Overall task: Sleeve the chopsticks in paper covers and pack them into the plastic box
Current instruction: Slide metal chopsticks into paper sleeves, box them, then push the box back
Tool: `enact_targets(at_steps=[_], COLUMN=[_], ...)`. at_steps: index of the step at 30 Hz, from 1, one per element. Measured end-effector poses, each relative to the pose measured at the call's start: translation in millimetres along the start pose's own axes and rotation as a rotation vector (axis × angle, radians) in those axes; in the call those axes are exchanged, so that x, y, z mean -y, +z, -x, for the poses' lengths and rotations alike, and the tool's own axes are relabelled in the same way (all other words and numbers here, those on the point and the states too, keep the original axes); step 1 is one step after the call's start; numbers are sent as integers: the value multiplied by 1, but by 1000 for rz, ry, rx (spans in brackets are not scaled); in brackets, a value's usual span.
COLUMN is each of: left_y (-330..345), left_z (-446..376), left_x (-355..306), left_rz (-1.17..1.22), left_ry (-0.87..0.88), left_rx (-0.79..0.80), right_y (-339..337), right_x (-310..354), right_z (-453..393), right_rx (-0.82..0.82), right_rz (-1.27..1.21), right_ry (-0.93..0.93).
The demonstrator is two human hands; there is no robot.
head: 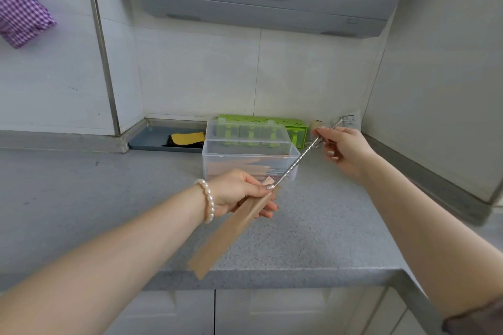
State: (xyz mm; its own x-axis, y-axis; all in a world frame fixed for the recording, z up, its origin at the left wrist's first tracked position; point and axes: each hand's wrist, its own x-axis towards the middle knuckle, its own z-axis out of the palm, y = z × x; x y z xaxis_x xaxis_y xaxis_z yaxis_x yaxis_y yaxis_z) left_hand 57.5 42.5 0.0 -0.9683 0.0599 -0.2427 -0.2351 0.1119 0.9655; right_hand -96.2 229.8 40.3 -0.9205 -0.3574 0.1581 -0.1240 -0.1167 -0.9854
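Two hands busy: left hand (239, 193) grips tan paper sleeve (231, 228); right hand (341, 148) pinches twisted silver metal chopstick (299, 159), tip at sleeve mouth. Clear plastic box (249, 156) just beyond left hand. No writing legible.

Metal chopsticks (304, 156) tips entering tan paper cover (234, 226), clear plastic box (249, 156) open

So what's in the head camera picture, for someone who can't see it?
Over a grey counter, the right hand slides metal chopsticks into a brown paper sleeve held by the left hand. Behind them stands an open clear plastic box.
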Motion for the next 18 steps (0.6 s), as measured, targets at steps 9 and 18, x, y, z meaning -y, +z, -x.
enact_targets(at_steps=[9, 18], left_y=[11, 11], left_z=[-3, -1], left_x=[-3, -14], left_rz=[138, 203], left_ry=[37, 82], left_rx=[-180, -212], right_y=[28, 53], right_x=[-10, -11], right_z=[9, 25], right_rx=[-7, 107], right_rz=[216, 251], right_ry=[-81, -86])
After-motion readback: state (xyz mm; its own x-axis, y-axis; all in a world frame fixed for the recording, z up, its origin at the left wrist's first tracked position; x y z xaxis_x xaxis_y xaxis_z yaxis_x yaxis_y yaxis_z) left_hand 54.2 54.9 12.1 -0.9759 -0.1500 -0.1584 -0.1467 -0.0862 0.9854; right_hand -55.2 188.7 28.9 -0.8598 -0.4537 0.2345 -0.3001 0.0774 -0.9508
